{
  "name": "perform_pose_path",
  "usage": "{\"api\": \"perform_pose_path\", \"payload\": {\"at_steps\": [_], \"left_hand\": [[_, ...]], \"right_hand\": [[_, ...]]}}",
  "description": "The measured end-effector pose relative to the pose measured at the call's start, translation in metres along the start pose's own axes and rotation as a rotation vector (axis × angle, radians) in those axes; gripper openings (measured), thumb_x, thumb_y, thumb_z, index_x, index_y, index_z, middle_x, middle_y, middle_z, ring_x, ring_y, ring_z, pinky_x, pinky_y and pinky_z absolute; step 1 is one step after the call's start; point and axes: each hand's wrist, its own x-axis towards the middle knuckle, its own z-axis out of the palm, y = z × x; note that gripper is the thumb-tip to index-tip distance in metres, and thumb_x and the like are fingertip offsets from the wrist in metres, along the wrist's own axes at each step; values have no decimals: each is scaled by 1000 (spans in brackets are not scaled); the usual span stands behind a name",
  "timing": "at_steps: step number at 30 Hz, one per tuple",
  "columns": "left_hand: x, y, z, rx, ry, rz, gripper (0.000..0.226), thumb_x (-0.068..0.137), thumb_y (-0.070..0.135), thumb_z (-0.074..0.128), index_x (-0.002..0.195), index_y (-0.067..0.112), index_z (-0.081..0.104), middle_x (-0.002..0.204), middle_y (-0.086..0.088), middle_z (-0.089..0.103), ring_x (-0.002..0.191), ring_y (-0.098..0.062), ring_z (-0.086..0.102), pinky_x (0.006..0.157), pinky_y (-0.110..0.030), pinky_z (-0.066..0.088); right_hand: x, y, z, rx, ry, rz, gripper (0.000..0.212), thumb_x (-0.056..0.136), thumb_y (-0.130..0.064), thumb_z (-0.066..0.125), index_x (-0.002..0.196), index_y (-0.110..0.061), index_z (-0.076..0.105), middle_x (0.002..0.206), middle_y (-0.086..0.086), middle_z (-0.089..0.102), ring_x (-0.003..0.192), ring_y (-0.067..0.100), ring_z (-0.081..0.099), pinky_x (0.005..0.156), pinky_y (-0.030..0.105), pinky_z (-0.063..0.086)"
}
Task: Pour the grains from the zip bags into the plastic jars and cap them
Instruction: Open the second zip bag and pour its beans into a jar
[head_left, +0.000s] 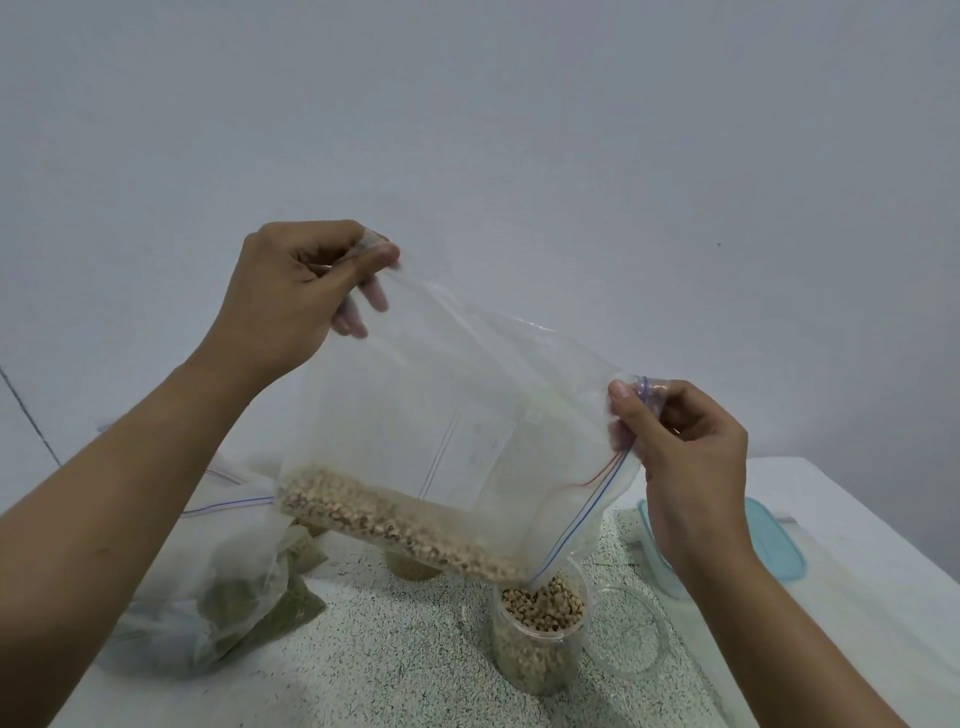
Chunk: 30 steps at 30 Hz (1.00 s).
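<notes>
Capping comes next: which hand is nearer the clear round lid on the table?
Right. The right hand pinches the clear zip bag just above the clear round lid; the left hand grips the bag's corner far up-left.

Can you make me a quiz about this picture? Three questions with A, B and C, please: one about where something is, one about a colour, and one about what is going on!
1. Where is the clear lid?
A) on the jar
B) on the table, right of the jar
C) on the floor

2. What colour are the zip lines on the held bag?
A) green and yellow
B) black
C) red and blue

3. What is the jar like?
A) open, with beans in it
B) capped
C) tipped over

Answers:
1 B, the lid lies flat beside the jar.
2 C, a red line and a blue line run along the bag's mouth.
3 A, beans slide from the bag into its open top.
</notes>
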Motion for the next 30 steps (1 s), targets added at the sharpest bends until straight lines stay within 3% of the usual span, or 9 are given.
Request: {"api": "perform_pose_path", "payload": {"at_steps": [8,21,30], "left_hand": [[0,6,-2,10,-15,21,25,96,37,64,95,15,77,69,-2,71,46,-22,62,50,-22,50],[5,10,-6,38,-10,46,25,100,32,64,97,10,77,70,-1,71,47,-22,62,50,-22,49],[6,10,-3,33,-10,46,24,100,30,64,95,10,76,69,0,71,46,-22,61,50,-23,49]], "right_hand": [[-2,1,1,-41,20,-39,22,85,-7,78,84,9,62,83,12,63,62,22,60,59,27,53],[0,-1,3,-15,21,-50,30,86,-12,78,87,14,61,71,9,63,58,23,56,59,32,50],[-2,-3,2,-31,23,-28,22,86,-14,78,84,5,68,70,13,68,57,25,59,54,30,50]]}}
